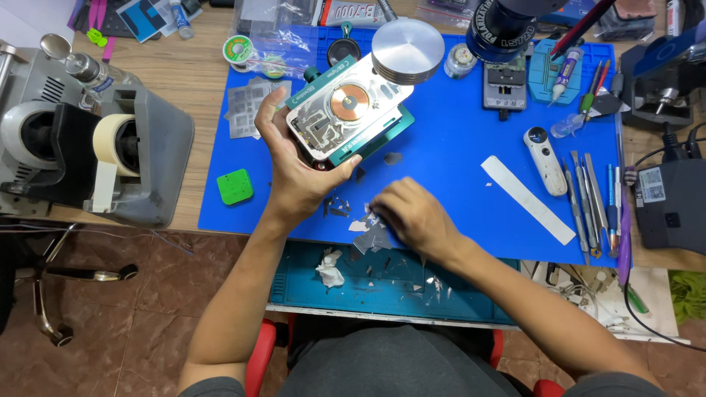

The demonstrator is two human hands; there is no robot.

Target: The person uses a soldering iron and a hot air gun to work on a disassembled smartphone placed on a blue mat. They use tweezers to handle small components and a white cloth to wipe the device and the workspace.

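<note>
on the far left of the counter (206, 81) stands a grey tape dispenser (125, 154) with a roll of pale tape, well apart from the work. a small green square block (235, 187) lies on the left part of the blue mat (456, 147).

the left hand (294, 165) holds a phone with its back cover off (346, 117), clamped in a green holder (368, 143); the fingers are curled around the lower left corner and lift it, tilted, above the mat. the copper coil inside the phone faces up.

just right and lower, the right hand (412, 217) rests on the mat with its fingers pressed together over a pile of grey broken shards (371, 235); whether it pinches one piece, the picture does not show clearly. more shards lie on the teal tray (471, 294) at the counter edge, beside a crumpled white tissue (329, 268).

the step in hand seems to be the clearing of broken back-glass pieces while the phone is kept away. the next move probably needs a careful gathering, because the shards look sharp and thin.

further right lie a white strip (526, 198) and a row of metal tools (588, 198).
</note>
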